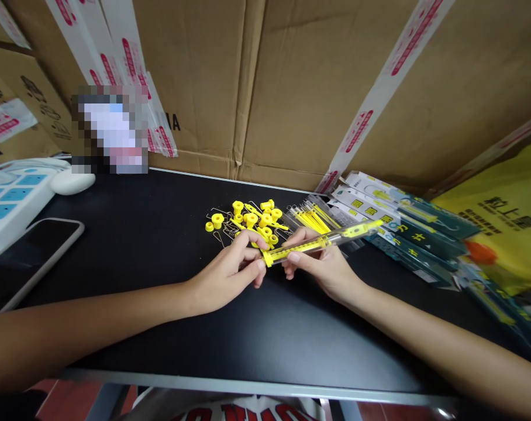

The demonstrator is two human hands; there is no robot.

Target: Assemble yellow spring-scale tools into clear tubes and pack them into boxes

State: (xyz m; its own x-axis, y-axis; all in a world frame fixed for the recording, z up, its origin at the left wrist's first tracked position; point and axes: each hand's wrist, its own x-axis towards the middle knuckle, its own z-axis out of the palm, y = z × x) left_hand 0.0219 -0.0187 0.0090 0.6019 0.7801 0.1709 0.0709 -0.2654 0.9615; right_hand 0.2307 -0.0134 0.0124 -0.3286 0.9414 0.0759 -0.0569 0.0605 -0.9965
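Note:
A clear tubular spring scale [283, 254] with a yellow insert is held tilted above the table, its far end pointing up and to the right. My right hand [329, 266] is closed around the tube's middle, thumb along its near side. At the lower left end, the fingers of my left hand [230, 266] pinch the yellow end cap [268, 258]. Just behind my hands lies a pile of yellow plastic caps [250, 220], mixed with wire hooks and springs. Beside it, partly behind the scale, are several yellow strips [313, 217] with metal hooks.
Printed spring scale boxes [406, 222] are stacked at the right, near a yellow bag [502, 216]. At the left are a phone [33, 257], a white power strip [15, 196] and a white mouse-shaped object [72, 181]. Cardboard boxes [292, 88] wall off the black table's [160, 345] back.

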